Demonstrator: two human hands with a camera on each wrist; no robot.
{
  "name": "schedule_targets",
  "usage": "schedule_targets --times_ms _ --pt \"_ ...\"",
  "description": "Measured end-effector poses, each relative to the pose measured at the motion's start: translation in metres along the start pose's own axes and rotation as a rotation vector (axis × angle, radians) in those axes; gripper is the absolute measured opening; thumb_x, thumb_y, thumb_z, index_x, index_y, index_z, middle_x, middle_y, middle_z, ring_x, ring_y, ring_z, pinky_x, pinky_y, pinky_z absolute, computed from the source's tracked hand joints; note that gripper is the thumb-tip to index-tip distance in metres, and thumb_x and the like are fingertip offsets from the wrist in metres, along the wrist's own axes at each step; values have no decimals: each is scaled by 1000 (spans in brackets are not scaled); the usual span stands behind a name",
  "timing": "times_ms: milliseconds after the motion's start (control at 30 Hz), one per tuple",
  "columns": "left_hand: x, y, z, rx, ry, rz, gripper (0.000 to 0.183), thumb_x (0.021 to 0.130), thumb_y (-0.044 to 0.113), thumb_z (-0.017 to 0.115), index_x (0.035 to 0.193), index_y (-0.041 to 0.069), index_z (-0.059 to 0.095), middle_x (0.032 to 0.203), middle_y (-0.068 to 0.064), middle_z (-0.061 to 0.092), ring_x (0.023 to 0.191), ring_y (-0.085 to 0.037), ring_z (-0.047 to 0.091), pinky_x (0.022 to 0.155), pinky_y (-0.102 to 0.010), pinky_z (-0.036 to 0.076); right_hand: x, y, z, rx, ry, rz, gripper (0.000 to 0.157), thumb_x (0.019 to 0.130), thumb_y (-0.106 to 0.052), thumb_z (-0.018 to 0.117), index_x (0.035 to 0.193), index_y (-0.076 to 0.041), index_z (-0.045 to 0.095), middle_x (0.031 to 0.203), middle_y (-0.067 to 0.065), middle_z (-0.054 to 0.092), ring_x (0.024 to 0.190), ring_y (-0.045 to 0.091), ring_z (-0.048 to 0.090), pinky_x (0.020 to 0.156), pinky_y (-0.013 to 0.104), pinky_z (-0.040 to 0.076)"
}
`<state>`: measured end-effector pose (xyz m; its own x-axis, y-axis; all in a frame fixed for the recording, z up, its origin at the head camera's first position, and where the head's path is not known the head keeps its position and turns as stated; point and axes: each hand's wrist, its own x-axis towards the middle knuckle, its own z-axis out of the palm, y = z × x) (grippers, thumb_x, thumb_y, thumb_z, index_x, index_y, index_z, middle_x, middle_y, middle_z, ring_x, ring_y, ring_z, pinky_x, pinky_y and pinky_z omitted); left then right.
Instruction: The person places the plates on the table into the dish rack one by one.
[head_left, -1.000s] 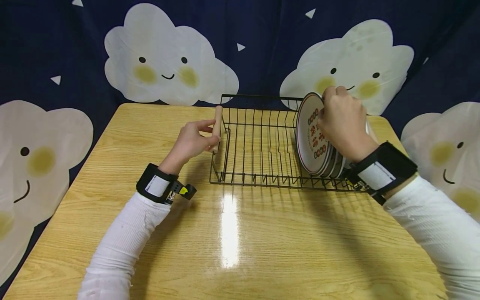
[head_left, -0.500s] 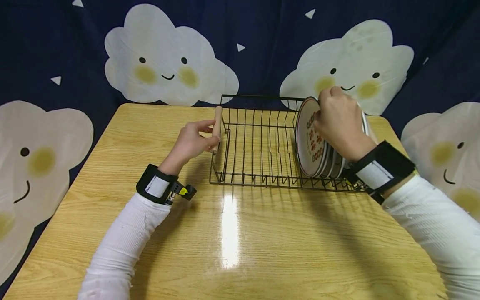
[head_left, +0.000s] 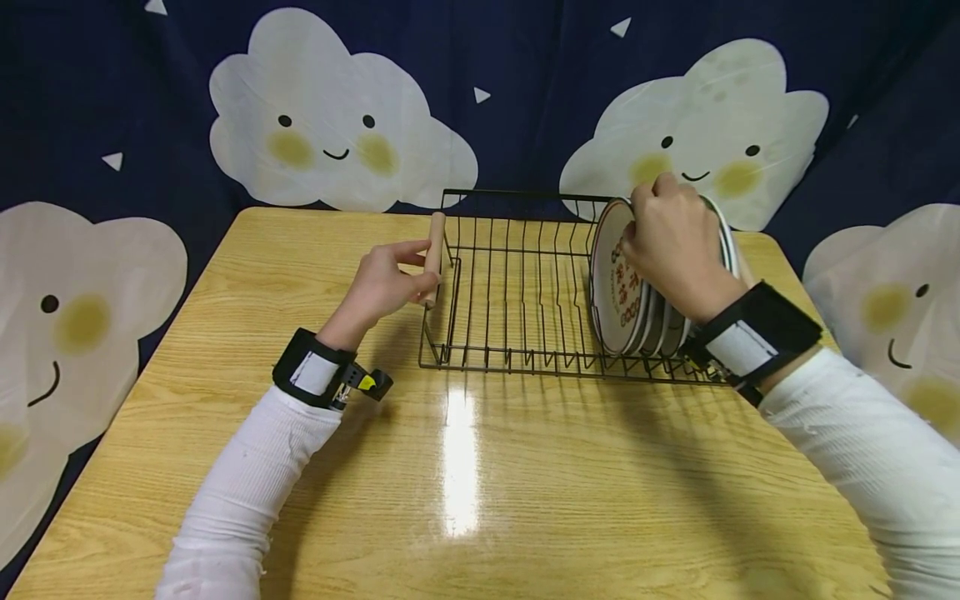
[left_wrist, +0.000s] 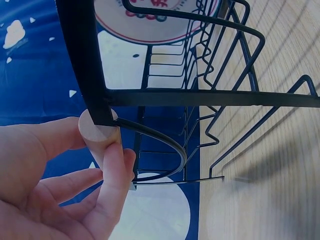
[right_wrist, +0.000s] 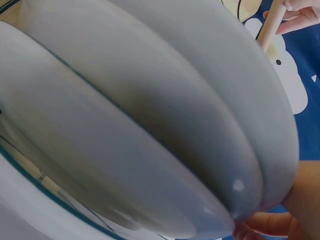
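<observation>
In the head view, my left hand (head_left: 384, 282) pinches the light wooden handle (head_left: 436, 229) at the left end of a black wire dish rack (head_left: 517, 372). The left wrist view shows thumb and fingers around that round handle (left_wrist: 98, 134). My right hand (head_left: 675, 243) grips the top rims of plates standing on edge at the rack's right side. The leftmost plate (head_left: 613, 287) is white with red patterns and a dark red rim. Several white plates (right_wrist: 150, 100) lean close together in the right wrist view, with fingertips at their rims. How many plates the hand holds I cannot tell.
The rack stands on a light wooden table (head_left: 480, 467), its left and middle slots bare. Behind the table hangs a dark blue curtain (head_left: 517, 50) with smiling clouds. A green-rimmed plate (head_left: 722, 223) stands behind my right hand.
My right hand has moved slightly left. The patterned plate's top has come down and left a little, and the green-rimmed plate shows more behind the hand. My left hand stays still.
</observation>
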<state>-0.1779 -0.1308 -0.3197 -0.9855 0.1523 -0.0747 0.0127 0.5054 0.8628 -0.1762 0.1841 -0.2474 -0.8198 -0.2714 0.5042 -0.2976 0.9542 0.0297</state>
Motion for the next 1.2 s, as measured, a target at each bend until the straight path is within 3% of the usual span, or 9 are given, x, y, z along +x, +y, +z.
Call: schedule_targets --times_ms 267,800,1000,1200 --pt "1 -1 0 -12 -7 0 57 84 16 65 137 15 45 123 -13 55 72 -16 65 60 -25 54 -1 -2 3 -36 4 -9 20 85 -11 51 80 9 52 84 26 49 68 41 47 46 54 43" --pt "3 -2 -1 -4 -15 14 56 84 16 65 137 15 45 124 -14 55 73 -17 66 59 -26 55 -1 -5 0 -23 -56 -5 32 92 -22 43 84 8 53 89 26 49 75 41 45 49 55 43" --pt "2 -2 -2 4 -20 5 56 84 17 64 137 16 45 126 -14 53 74 -18 66 60 -26 55 -1 -6 -2 -23 -106 2 35 93 -27 43 88 7 54 92 25 49 78 41 45 51 55 44" --pt "2 -1 -3 45 -24 19 56 85 19 64 137 16 45 125 -14 54 76 -18 67 60 -26 54 -3 -8 -1 -23 -99 -34 36 93 -28 45 87 5 56 91 25 49 76 40 45 53 51 43"
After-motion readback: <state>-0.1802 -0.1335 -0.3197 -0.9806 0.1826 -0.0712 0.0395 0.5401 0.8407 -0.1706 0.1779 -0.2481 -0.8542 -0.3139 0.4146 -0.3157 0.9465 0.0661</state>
